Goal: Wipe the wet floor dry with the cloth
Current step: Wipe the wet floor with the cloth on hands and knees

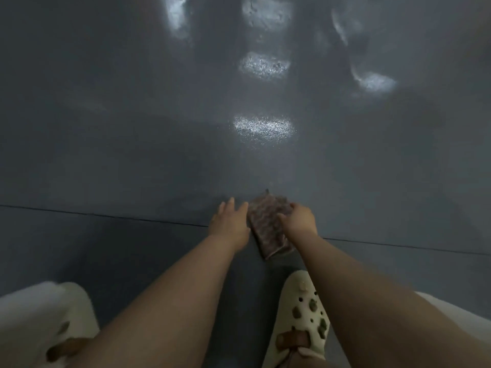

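Cloth (269, 227) beside cream clog (301, 314)

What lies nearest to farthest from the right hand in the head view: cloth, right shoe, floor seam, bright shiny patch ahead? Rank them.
1. cloth: under the right hand, touching.
2. floor seam: passes just beneath the wrist.
3. right shoe: behind, toward the body.
4. bright shiny patch: ahead, similar range to the shoe; too close to call.

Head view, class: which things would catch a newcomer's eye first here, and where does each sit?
Bright shiny patches glare on the dark grey floor, stacked up the middle and spread across the top. Below them, at the centre, the right hand presses a brownish cloth onto the floor, with the left hand flat beside it. A cream clog with holes stands at the lower right.
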Demonstrator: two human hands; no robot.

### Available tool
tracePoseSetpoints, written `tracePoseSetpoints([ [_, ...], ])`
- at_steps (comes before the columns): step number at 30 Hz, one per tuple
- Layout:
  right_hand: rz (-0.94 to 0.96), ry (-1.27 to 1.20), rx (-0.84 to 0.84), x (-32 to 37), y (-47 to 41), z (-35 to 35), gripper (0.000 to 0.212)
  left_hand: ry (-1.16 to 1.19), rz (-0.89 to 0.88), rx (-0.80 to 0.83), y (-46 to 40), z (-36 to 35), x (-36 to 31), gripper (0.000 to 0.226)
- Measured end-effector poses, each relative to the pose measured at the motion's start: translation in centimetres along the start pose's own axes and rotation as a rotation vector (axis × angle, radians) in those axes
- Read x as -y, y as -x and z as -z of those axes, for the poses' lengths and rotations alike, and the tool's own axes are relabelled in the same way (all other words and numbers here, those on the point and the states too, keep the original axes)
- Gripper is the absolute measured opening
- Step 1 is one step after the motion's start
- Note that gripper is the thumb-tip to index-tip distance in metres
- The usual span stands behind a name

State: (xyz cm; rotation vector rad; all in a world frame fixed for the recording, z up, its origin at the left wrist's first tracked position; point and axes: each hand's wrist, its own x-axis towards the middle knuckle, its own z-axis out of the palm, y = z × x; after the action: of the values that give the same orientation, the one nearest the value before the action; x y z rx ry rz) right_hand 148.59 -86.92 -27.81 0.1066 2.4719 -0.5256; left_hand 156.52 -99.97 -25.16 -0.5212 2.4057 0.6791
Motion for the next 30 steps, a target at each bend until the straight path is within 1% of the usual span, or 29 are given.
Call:
tracePoseSetpoints([
  [2,-0.052,0.037,-0.013,-0.2,-1.7,-1.1,0.045,-0.072,0.029,0.020,-1.4,-0.7,1.3,0.065],
  [5,-0.154,0.067,-0.032,-0.7,-2.7,-2.3,0.057,-0.149,0.141,0.044,-2.9,-1.3,2.9,0.074],
  [6,-0.173,0.083,-0.030,-0.8,-2.8,-2.6,0.056,-0.177,0.175,0.055,-3.1,-1.5,3.3,0.077],
  [8,-0.206,0.022,0.001,-0.7,-2.6,-3.1,0.047,-0.228,0.227,0.069,-3.4,-1.6,4.0,0.087],
  [10,-0.197,-0.103,0.012,-0.6,-2.4,-3.1,0.029,-0.255,0.267,0.070,-3.9,-1.6,4.9,0.094],
  [11,-0.190,-0.172,-0.008,-0.5,-2.4,-2.7,0.021,-0.252,0.278,0.077,-4.2,-1.6,5.3,0.094],
  [13,-0.181,-0.280,-0.100,-0.2,-2.7,-1.3,0.018,-0.237,0.277,0.104,-4.5,-1.8,5.9,0.093],
  [15,-0.126,-0.310,-0.239,0.4,-3.2,0.9,0.020,-0.231,0.261,0.106,-4.6,-2.2,6.2,0.095],
  [16,-0.069,-0.277,-0.312,0.8,-3.6,1.9,0.019,-0.231,0.256,0.095,-4.5,-2.4,6.3,0.095],
  [18,0.097,-0.084,-0.457,1.4,-4.2,3.4,0.016,-0.231,0.248,0.066,-4.4,-2.7,6.5,0.094],
  [20,0.277,0.112,-0.544,1.6,-4.4,3.4,0.016,-0.239,0.244,0.047,-4.3,-2.7,6.5,0.093],
  [21,0.338,0.177,-0.526,1.5,-4.4,2.9,0.016,-0.251,0.243,0.046,-4.3,-2.6,6.5,0.093],
  [22,0.361,0.233,-0.457,1.2,-4.2,2.0,0.018,-0.265,0.244,0.047,-4.1,-2.6,6.5,0.093],
  [24,0.302,0.316,-0.249,0.3,-3.4,-0.2,0.025,-0.290,0.243,0.037,-3.9,-2.4,6.5,0.093],
  [25,0.262,0.323,-0.181,-0.3,-2.9,-1.2,0.028,-0.296,0.234,0.019,-3.8,-2.2,6.3,0.091],
  [26,0.237,0.288,-0.178,-0.9,-2.5,-2.1,0.027,-0.292,0.216,-0.012,-3.7,-2.0,6.0,0.087],
  [30,0.141,0.040,-0.387,-2.0,-3.1,-2.6,0.022,-0.179,0.065,-0.186,-5.2,-1.4,2.8,0.068],
])
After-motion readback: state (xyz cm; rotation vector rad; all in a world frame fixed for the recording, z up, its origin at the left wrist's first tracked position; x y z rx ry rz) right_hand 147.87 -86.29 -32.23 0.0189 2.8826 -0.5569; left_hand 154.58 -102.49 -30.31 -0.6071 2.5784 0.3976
